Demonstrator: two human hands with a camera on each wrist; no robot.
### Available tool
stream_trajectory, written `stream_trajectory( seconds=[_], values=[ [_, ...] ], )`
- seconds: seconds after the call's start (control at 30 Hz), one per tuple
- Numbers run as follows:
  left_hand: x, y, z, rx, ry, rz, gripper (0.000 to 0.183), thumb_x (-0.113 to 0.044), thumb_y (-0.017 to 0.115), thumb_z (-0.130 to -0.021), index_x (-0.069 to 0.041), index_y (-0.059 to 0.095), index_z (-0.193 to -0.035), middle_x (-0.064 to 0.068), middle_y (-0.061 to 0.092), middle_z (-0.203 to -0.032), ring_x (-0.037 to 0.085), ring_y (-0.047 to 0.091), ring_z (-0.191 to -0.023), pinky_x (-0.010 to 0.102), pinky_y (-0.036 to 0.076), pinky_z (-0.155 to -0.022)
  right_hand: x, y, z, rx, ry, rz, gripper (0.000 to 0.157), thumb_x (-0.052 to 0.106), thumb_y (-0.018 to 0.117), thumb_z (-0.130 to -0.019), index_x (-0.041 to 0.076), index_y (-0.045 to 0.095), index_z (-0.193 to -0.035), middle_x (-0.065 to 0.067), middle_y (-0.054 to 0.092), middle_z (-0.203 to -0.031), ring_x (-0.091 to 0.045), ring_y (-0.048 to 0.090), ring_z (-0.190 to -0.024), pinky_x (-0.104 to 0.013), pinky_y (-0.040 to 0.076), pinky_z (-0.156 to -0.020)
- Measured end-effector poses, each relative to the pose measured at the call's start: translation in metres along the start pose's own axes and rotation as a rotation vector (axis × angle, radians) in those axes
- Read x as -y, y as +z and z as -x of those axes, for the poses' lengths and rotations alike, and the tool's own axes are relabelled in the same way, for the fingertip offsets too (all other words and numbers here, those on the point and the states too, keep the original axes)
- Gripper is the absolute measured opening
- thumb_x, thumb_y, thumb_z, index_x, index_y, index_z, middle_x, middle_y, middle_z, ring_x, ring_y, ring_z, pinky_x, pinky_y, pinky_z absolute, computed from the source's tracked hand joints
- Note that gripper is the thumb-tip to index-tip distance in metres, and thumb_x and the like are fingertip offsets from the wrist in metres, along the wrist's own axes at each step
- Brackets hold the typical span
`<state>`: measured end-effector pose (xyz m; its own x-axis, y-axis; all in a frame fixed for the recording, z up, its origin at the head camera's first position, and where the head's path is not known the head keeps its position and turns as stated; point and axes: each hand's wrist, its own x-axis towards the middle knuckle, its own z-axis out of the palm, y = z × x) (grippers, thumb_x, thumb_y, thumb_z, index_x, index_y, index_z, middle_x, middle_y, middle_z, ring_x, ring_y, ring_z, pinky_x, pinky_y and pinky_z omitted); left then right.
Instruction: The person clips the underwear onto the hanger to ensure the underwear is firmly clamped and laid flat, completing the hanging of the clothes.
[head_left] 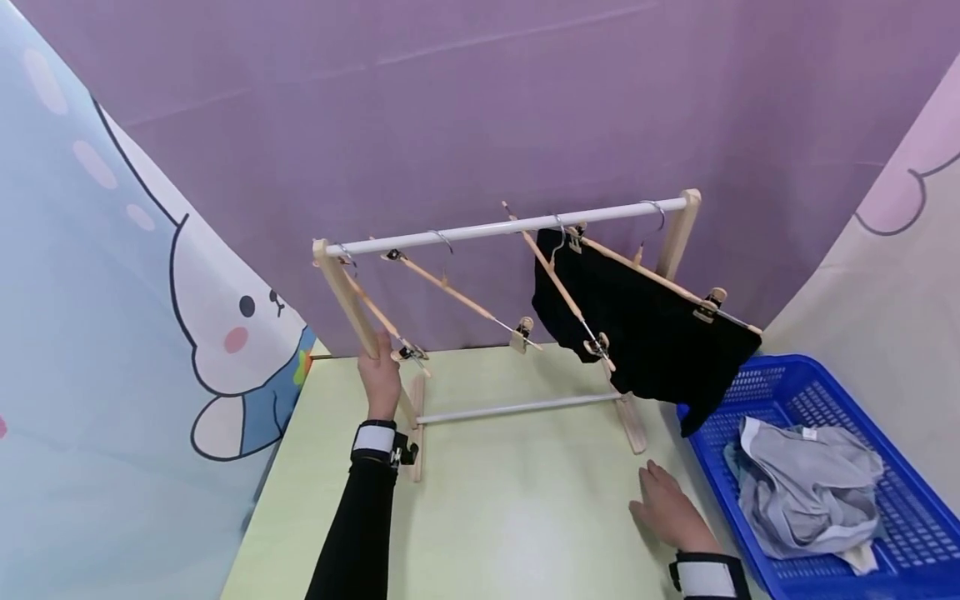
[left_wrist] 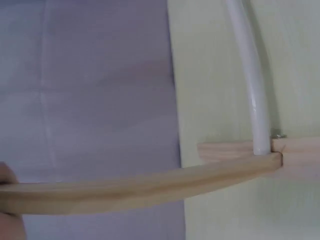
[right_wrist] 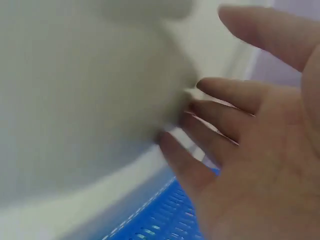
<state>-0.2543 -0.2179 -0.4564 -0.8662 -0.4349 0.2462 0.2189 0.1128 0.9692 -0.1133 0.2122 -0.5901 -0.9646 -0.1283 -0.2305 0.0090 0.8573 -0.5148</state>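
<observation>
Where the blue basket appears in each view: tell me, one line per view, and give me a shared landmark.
Head: the blue basket is at lower right.
Left wrist: not in it.
Right wrist: only part of it shows, at bottom centre.
Shared landmark: the purple backdrop, across the top in head, left side in left wrist, upper right in right wrist.

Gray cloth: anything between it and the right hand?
Yes: the left rim of the basket stands between the right hand and the cloth inside. Nothing visible lies over the cloth.
</observation>
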Motion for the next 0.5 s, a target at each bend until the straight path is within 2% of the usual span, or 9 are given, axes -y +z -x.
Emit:
stream_trajectory(
  seconds=[0.13, 0.2, 0.3, 0.37, 0.43, 0.5],
  values=[
    [0.026, -0.005, 0.004, 0.052, -0.083, -0.081, 0.021, -0.02, 0.047, -0.105, 0.001, 0.051, -0.11, 0.007, 0.052, -0.09, 0.018, 0.052, -0.078, 0.027, 0.045, -0.072, -0.001, 0.005, 0.001, -0.007, 0.001, 0.045, 0.062, 0.019, 0.065, -0.092, -0.019, 0.043, -0.136, -0.041, 0.031, -0.147, -0.057, 0.029, -0.136, -0.065, 0.03, -0.109],
    [0.046, -0.011, 0.013, 0.048, -0.144, -0.156, 0.03, -0.015, 0.051, -0.102, 0.006, 0.043, -0.123, 0.017, 0.049, -0.109, 0.027, 0.05, -0.097, 0.037, 0.045, -0.085, -0.001, 0.005, 0.001, -0.004, 0.001, 0.041, 0.061, 0.02, 0.064, -0.093, -0.018, 0.044, -0.136, -0.041, 0.031, -0.147, -0.057, 0.029, -0.136, -0.065, 0.03, -0.108],
    [0.069, -0.019, 0.041, -0.021, -0.218, -0.304, 0.048, -0.01, 0.063, -0.093, 0.007, 0.037, -0.129, 0.025, 0.042, -0.122, 0.036, 0.045, -0.109, 0.049, 0.041, -0.095, -0.001, 0.005, 0.0, 0.005, 0.003, 0.038, 0.06, 0.02, 0.064, -0.093, -0.018, 0.045, -0.136, -0.041, 0.032, -0.147, -0.057, 0.03, -0.135, -0.065, 0.031, -0.107],
    [0.081, -0.02, 0.063, -0.091, -0.234, -0.413, 0.051, -0.009, 0.07, -0.087, 0.006, 0.038, -0.125, 0.025, 0.04, -0.12, 0.038, 0.043, -0.108, 0.051, 0.039, -0.093, -0.001, 0.006, 0.0, 0.003, 0.005, 0.043, 0.06, 0.02, 0.064, -0.093, -0.017, 0.045, -0.136, -0.041, 0.032, -0.147, -0.057, 0.031, -0.135, -0.065, 0.032, -0.106],
    [0.09, -0.019, 0.086, -0.145, -0.214, -0.515, 0.051, -0.008, 0.074, -0.082, 0.004, 0.039, -0.117, 0.024, 0.04, -0.113, 0.038, 0.042, -0.103, 0.052, 0.037, -0.088, -0.001, 0.007, -0.001, -0.001, 0.008, 0.047, 0.06, 0.02, 0.064, -0.093, -0.017, 0.045, -0.135, -0.041, 0.032, -0.146, -0.057, 0.031, -0.134, -0.065, 0.033, -0.106],
    [0.098, -0.014, 0.111, -0.139, -0.167, -0.608, 0.05, -0.007, 0.077, -0.079, 0.003, 0.039, -0.11, 0.022, 0.04, -0.106, 0.038, 0.042, -0.096, 0.052, 0.036, -0.082, 0.0, 0.008, -0.001, -0.004, 0.011, 0.05, 0.061, 0.021, 0.065, -0.093, -0.017, 0.045, -0.136, -0.041, 0.032, -0.146, -0.057, 0.031, -0.134, -0.065, 0.033, -0.106]
  ],
)
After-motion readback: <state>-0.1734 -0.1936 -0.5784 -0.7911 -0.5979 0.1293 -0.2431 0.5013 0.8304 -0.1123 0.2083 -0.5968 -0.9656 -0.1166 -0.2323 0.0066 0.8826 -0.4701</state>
